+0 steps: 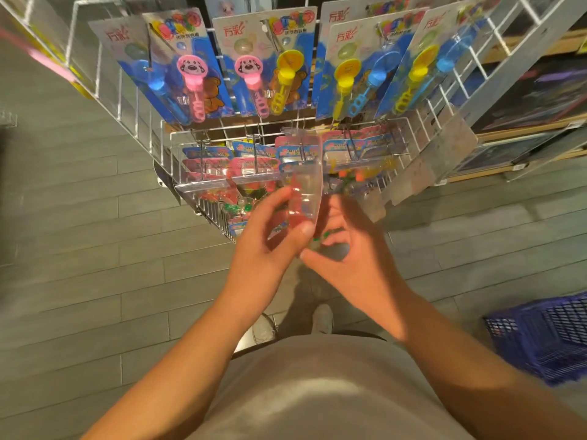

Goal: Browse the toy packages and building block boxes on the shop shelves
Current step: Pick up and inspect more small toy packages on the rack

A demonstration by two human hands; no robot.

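Holding a clear plastic blister toy package with a red toy inside, we stand at the white wire display rack. Left hand: grip grasping the package, thumb pressed on its lower front, fingers curled behind its left edge. Right hand: fingers curled at the package's lower right edge, thumb tip at its bottom corner; contact is blurred, so we cannot tell whether this grip is closed on the package. The package sits upright just in front of the rack's lower row, its top overlapping the pink and blue hanging card packs there.

On the rack's upper row hang blue-backed bubble wand cards: a pink dog-face wand, a second pink dog-face wand, a yellow wand beside it, then further yellow and blue wands to the right.

Right of the rack and nearer us, a dark blue plastic shopping basket rests on the grey plank floor. Below the rack, two light shoes are visible.
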